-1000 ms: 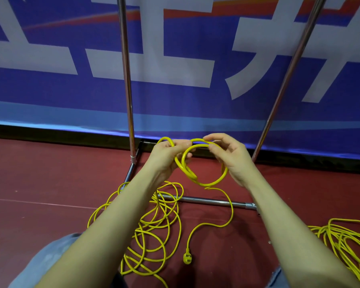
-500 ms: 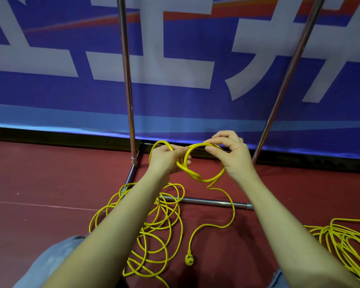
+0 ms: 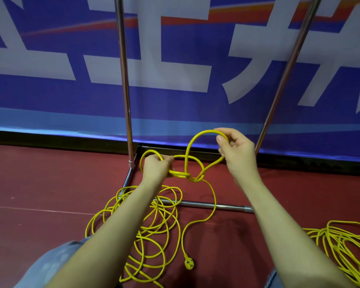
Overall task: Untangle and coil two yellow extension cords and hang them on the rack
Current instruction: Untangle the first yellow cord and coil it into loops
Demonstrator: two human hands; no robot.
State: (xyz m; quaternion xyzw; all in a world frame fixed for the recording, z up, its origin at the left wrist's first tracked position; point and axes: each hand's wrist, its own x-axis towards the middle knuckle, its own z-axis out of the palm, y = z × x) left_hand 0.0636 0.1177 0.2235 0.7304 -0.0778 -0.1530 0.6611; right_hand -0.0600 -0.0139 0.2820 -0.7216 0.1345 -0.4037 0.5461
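We crouch before a metal rack (image 3: 126, 100), both hands on one yellow cord (image 3: 187, 161). Our left hand (image 3: 156, 170) has its fingers curled tight around a small loop of it; our right hand (image 3: 238, 152), raised higher, pinches a wider loop between thumb and fingertips. Between the two hands the strands cross in a knot. Below our fingers the rest lies in loose tangles on the red floor (image 3: 40, 183), its plug (image 3: 189, 263) at the end. A second cord (image 3: 345, 246) sits heaped well to the right.
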